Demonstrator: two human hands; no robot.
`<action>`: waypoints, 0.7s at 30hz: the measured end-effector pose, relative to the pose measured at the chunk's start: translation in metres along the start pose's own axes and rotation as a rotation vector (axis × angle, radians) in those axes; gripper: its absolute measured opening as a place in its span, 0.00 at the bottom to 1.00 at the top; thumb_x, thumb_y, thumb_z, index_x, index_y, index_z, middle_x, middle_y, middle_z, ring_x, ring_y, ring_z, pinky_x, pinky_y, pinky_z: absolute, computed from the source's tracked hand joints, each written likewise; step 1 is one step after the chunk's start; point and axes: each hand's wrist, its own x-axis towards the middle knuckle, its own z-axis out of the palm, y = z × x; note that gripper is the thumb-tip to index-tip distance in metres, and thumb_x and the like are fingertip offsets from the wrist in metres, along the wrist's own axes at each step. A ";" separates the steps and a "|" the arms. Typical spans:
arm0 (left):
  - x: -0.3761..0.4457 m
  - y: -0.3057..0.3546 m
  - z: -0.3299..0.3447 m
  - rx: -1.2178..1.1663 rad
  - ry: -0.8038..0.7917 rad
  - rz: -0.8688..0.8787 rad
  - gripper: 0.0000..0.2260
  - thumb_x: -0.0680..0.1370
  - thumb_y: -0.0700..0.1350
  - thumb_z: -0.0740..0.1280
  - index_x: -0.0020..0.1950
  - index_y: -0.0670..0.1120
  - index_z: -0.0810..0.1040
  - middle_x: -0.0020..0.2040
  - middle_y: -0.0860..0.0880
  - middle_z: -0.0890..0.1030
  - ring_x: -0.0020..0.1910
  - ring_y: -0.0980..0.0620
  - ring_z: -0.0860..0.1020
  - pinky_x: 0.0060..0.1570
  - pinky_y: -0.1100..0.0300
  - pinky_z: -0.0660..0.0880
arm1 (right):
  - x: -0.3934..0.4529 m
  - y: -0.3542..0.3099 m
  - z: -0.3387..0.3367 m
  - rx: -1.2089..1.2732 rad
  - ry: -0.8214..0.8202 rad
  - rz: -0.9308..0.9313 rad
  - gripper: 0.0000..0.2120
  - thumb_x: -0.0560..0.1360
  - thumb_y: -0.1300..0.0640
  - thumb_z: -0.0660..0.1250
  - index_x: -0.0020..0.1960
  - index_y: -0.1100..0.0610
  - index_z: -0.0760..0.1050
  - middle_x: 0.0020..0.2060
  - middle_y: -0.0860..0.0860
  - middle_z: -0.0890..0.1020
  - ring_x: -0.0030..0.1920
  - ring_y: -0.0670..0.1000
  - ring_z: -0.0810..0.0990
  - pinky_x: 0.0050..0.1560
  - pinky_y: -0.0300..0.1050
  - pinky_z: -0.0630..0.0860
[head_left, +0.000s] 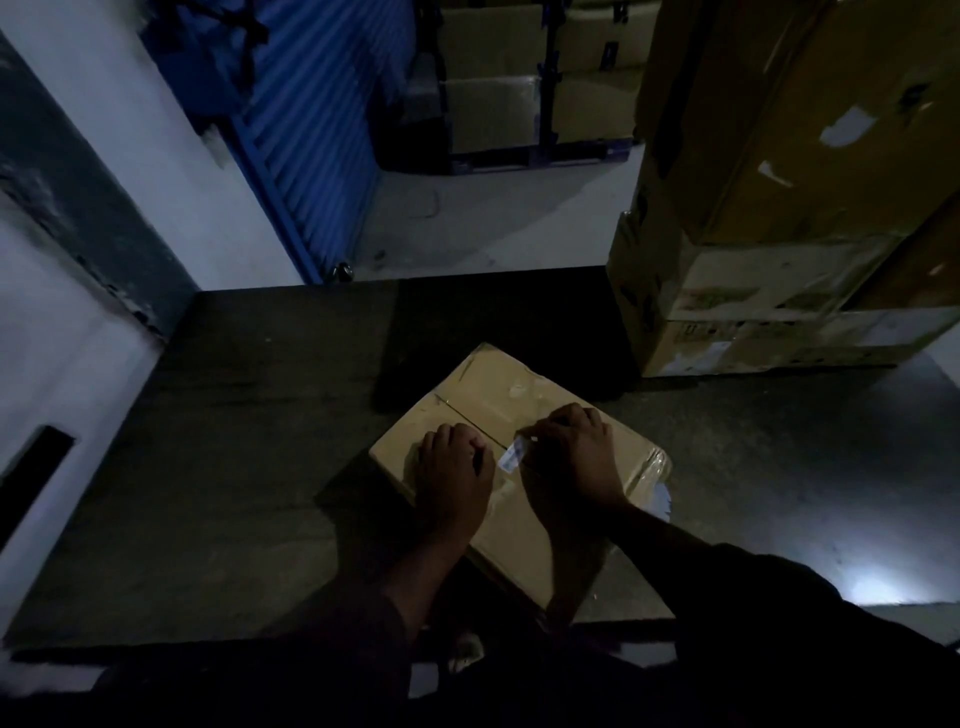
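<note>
A flat brown cardboard box (488, 395) lies on a dark platform (249, 467), its top flaps closed along a centre seam. My left hand (454, 480) rests on the box top left of the seam, fingers curled under. My right hand (571, 457) sits on the right of the seam and pinches a small pale strip of tape or label (511, 457) that stands up from the seam. The light is dim, so the fingertips are hard to make out.
A tall stack of large cardboard boxes (769, 218) stands at the right, close behind the platform. A blue roller shutter (311, 135) and more boxes on a rack (519, 83) are at the back. A white wall (78, 260) runs along the left.
</note>
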 end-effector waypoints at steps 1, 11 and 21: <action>0.000 0.000 0.001 -0.006 -0.003 -0.005 0.06 0.74 0.45 0.70 0.41 0.48 0.73 0.40 0.51 0.74 0.41 0.48 0.73 0.43 0.56 0.62 | 0.001 0.000 0.001 0.010 0.000 0.015 0.13 0.69 0.45 0.73 0.53 0.45 0.81 0.52 0.51 0.76 0.53 0.57 0.72 0.47 0.46 0.61; 0.000 -0.006 0.006 -0.011 -0.050 -0.023 0.06 0.76 0.48 0.68 0.42 0.49 0.73 0.41 0.51 0.75 0.43 0.49 0.73 0.44 0.53 0.69 | 0.013 -0.009 0.003 -0.023 -0.054 0.112 0.14 0.69 0.44 0.73 0.54 0.42 0.80 0.55 0.50 0.73 0.58 0.56 0.69 0.56 0.53 0.65; 0.000 -0.006 0.006 -0.020 -0.061 -0.029 0.06 0.76 0.49 0.67 0.42 0.50 0.72 0.41 0.52 0.74 0.42 0.50 0.72 0.45 0.52 0.71 | 0.009 -0.017 -0.003 -0.027 -0.055 0.092 0.17 0.68 0.47 0.73 0.55 0.51 0.80 0.56 0.55 0.74 0.58 0.60 0.69 0.55 0.53 0.62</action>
